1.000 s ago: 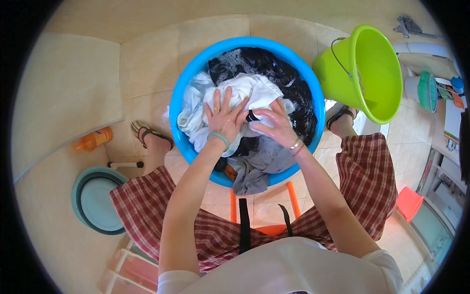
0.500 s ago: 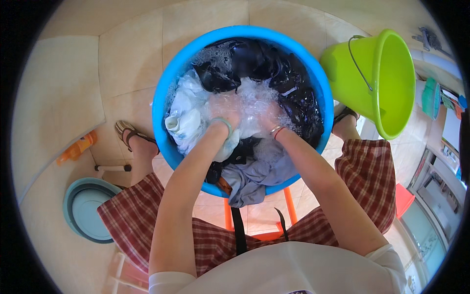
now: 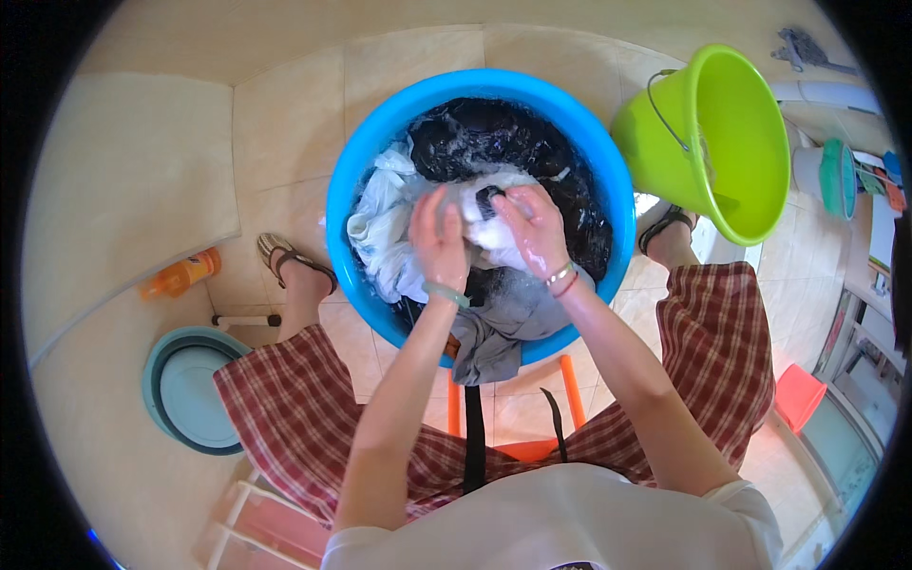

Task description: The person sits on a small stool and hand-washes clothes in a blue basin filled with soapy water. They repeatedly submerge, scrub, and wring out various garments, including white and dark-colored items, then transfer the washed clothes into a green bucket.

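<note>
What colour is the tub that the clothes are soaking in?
The tub is bright blue, seen best along its rim in the head view.

White short-sleeved shirt point(image 3: 570, 518); red plaid trousers point(image 3: 714, 332); pale green bangle point(image 3: 446, 294); strappy sandals point(image 3: 285, 255).

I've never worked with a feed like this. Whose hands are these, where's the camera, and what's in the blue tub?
There's no machine: these are a person's bare hands. One wide camera, worn on the head, looks down; its lens bends straight edges. Picture left is the person's left. The blue tub holds wet, sudsy laundry: black cloth at the far side, crumpled white fabric at left, grey cloth nearest. The right hand seems to grip a white-and-black piece; the left hand is beside it, its hold unclear.
</note>
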A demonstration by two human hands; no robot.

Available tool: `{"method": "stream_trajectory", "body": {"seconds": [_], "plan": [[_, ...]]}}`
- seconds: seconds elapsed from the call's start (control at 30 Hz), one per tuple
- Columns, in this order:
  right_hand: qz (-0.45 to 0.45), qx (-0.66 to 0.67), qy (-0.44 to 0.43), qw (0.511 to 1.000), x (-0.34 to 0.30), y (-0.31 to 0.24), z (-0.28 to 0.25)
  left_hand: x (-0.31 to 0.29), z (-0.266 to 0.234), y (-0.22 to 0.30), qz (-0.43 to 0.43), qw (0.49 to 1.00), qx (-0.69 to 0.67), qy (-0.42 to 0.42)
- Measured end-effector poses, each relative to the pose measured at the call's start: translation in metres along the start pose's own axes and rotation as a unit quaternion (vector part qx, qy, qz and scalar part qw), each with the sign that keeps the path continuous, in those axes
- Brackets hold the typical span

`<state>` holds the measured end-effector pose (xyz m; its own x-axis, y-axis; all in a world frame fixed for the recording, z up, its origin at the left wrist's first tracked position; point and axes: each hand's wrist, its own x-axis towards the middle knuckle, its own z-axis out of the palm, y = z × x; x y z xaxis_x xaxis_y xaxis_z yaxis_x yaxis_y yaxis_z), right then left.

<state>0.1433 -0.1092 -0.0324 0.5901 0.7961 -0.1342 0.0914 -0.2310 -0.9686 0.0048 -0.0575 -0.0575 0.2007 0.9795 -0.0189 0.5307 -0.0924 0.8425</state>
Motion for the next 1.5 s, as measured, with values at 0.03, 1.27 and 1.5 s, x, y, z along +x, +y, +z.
{"method": "stream_trajectory", "body": {"seconds": [0.03,1.27,1.5], "plan": [[-0.034,-0.001,0.006,0.999,-0.006,-0.025,-0.006,-0.004,-0.004,0.013,-0.092,0.989,-0.116,0.024],[0.193,0.016,0.038,0.98,0.013,0.006,-0.047,-0.039,-0.063,0.06,-0.417,0.655,-0.578,-0.251],[0.032,0.081,-0.026,0.996,0.015,-0.014,-0.08,-0.035,-0.077,0.037,-0.383,0.884,-0.104,-0.247]]}}
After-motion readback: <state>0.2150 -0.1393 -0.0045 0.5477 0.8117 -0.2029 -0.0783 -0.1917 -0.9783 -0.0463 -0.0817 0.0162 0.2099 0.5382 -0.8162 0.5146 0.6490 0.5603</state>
